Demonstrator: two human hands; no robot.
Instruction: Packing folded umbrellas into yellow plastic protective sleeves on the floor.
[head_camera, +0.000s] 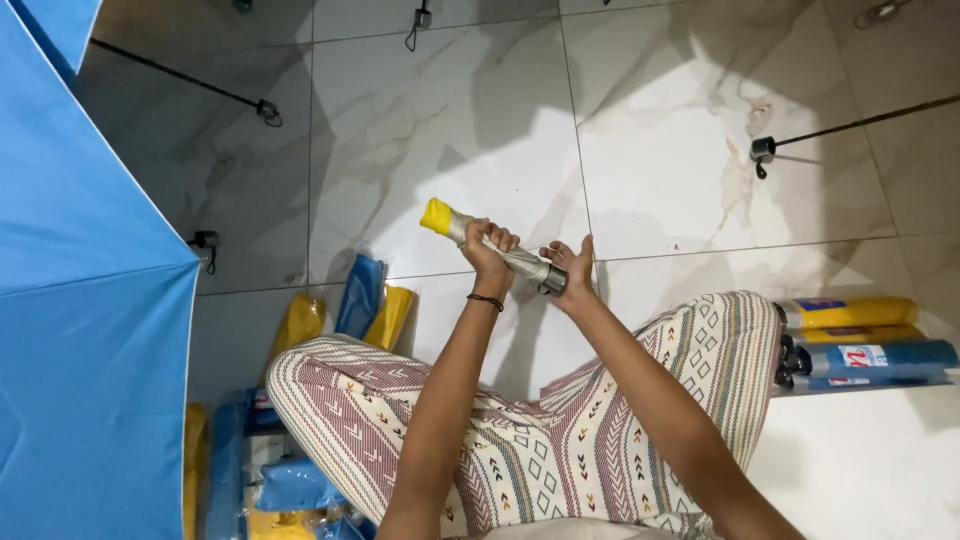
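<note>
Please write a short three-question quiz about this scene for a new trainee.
1. True or false: the left hand grips the folded umbrella.
2. What colour is the folded umbrella's far tip? A red, B yellow, C green.
3. Where is the right hand?

Key:
1. True.
2. B.
3. At the umbrella's near end, palm against it, fingers spread. The open blue umbrella stands apart on the left, and packed umbrellas lie on the tiled floor.

Umbrella (497, 248): silver, yellow tip. Canopy (80, 330): sky blue. Trousers (560, 440): cream, maroon stripes, geometric bands. Floor (440, 110): white marble, grey veins. Sleeves (860, 345) at floor's right edge: yellow, blue. Wristband (485, 299): black.
</note>
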